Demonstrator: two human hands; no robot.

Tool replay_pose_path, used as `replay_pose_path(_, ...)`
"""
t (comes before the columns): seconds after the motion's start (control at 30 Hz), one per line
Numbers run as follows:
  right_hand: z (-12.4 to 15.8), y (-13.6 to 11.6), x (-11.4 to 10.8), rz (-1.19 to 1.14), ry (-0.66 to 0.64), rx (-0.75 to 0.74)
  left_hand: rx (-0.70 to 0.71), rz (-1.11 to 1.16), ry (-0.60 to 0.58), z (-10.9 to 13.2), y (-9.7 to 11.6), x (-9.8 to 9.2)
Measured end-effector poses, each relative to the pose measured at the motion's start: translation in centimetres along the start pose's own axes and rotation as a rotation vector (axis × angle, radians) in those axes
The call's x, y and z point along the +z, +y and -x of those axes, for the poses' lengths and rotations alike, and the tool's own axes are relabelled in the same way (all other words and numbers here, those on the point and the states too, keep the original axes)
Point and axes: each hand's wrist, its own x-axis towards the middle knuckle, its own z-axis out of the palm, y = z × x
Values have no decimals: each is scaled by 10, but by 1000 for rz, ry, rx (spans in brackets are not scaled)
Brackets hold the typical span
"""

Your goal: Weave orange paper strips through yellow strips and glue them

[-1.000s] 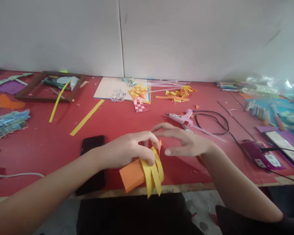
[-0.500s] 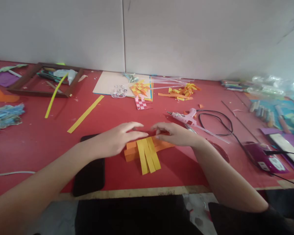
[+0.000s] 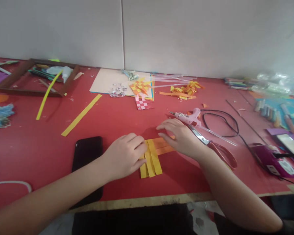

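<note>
Yellow paper strips [image 3: 151,161] lie crossed with orange paper strips [image 3: 164,146] on the red table, near its front edge. My left hand [image 3: 127,155] rests over the left part of the strips, its fingers curled at the yellow ones and hiding the orange ends there; what the fingertips grip is hidden. Above the right orange ends, my right hand [image 3: 180,137] is spread, thumb apart from the fingers, holding nothing. A black phone [image 3: 88,151] lies partly under my left forearm.
Red-handled scissors [image 3: 222,155] and a pink glue gun [image 3: 192,117] lie right of my right hand. Farther back are a woven pink paper fish [image 3: 142,103], a brown frame [image 3: 13,78] and orange and yellow scraps [image 3: 188,89]. A purple device [image 3: 274,160] sits at the right.
My left hand has come down onto the left side of the strips. My right hand has moved slightly right, with its fingers more spread. The scissors show more.
</note>
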Motion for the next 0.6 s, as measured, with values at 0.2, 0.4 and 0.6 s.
replay_pose_path(0.2, 3, -14, 14, -86, -121, -93, 32, 58, 170, 10, -6, 8)
replay_pose_path(0.4, 5, -15, 22, -98, -221, -68, -151, 96, 60, 12, -10, 8)
replay_pose_path(0.6, 5, -17, 21, 13, -186, 0, -372, 86, 3, 11, -7, 9)
